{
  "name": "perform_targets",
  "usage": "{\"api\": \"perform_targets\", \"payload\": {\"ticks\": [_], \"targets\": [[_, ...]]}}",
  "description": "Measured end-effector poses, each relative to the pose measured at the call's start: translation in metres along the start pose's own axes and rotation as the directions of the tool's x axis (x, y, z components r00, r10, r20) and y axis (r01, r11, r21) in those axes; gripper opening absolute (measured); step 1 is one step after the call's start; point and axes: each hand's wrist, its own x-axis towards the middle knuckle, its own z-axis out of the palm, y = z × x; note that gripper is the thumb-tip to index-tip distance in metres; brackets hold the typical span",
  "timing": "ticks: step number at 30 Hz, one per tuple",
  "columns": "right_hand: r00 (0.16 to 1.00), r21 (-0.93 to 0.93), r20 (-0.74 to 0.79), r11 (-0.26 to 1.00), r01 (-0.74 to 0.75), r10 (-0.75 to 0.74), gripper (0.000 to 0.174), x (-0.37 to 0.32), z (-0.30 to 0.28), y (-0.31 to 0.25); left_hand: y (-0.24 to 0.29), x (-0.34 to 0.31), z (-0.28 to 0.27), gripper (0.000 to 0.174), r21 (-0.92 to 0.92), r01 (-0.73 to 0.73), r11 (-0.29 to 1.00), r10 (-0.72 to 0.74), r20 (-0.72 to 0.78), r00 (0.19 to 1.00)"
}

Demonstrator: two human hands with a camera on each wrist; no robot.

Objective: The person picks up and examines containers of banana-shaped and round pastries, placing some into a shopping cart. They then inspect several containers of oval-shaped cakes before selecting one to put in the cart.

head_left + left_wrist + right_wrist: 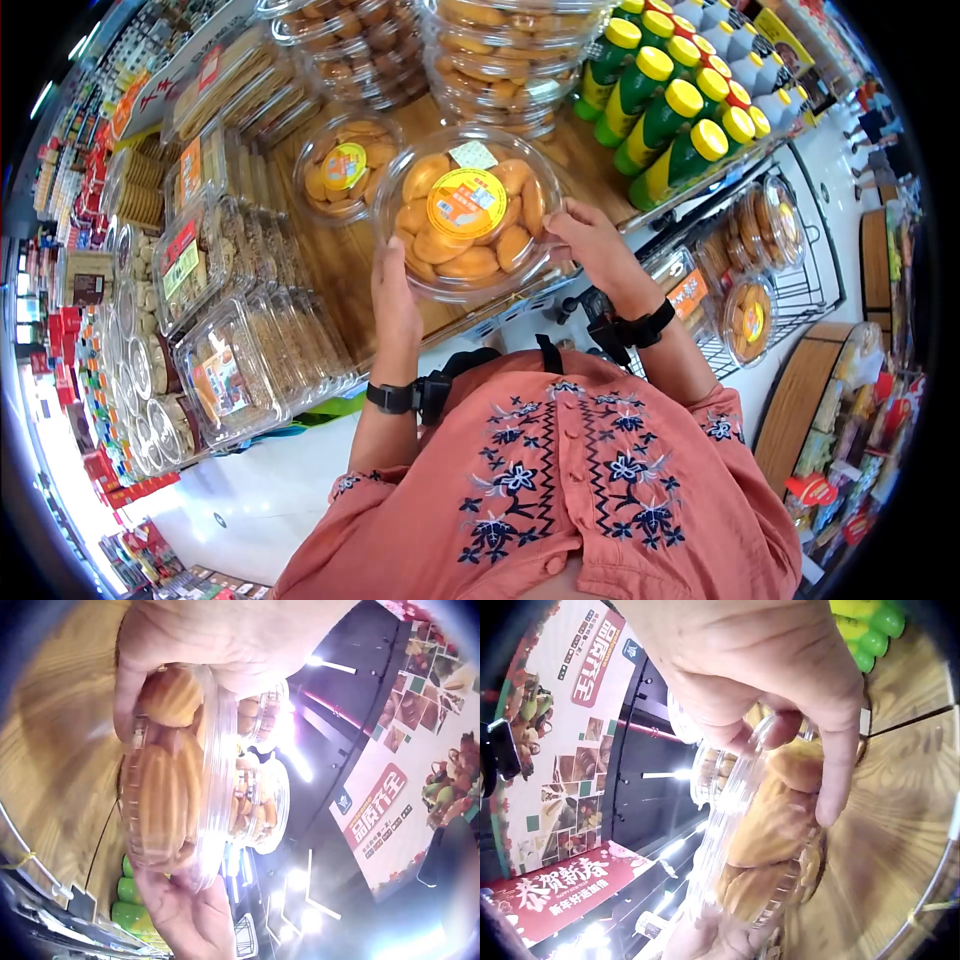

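A round clear plastic tub of small golden cakes (468, 264) with an orange-and-yellow label is held between both hands above the wooden display table (330, 262). My left hand (397, 305) grips the tub's left side. On the other side my right hand (600, 250) pinches the rim, with the index finger and thumb showing in the right wrist view. Ridged cakes (161, 802) press against the clear wall in the left wrist view. A second, similar tub (348, 170) sits on the table just beyond the left hand.
Tall stacks of round tubs (500, 60) stand at the back. Green bottles with yellow caps (665, 120) line the right. Boxed biscuits (235, 370) fill the left side. A black wire shopping cart (800, 300) holding several packs stands at the right, beside the table.
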Motion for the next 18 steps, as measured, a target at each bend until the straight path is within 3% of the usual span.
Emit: {"api": "perform_targets", "payload": {"ticks": [7, 10, 16, 18], "targets": [[0.998, 0.028, 0.052, 0.999, 0.044, -0.046, 0.019, 0.029, 0.033, -0.012, 0.022, 0.017, -0.019, 0.046, 0.024, -0.199, 0.980, 0.201, -0.106, 0.974], [0.995, 0.053, 0.075, 0.997, 0.061, -0.065, 0.018, 0.032, 0.038, -0.023, 0.027, 0.022, -0.026, 0.046, -0.042, -0.246, 0.968, 0.245, -0.029, 0.969], [0.983, 0.020, 0.089, 0.987, 0.158, -0.160, 0.018, 0.030, 0.047, -0.043, 0.026, 0.029, -0.028, 0.047, -0.233, -0.157, 0.960, 0.166, 0.019, 0.986], [0.980, 0.011, 0.063, 0.982, 0.189, -0.190, 0.017, 0.031, 0.046, -0.043, 0.028, 0.029, -0.025, 0.046, -0.228, -0.184, 0.956, 0.199, 0.040, 0.979]]}}
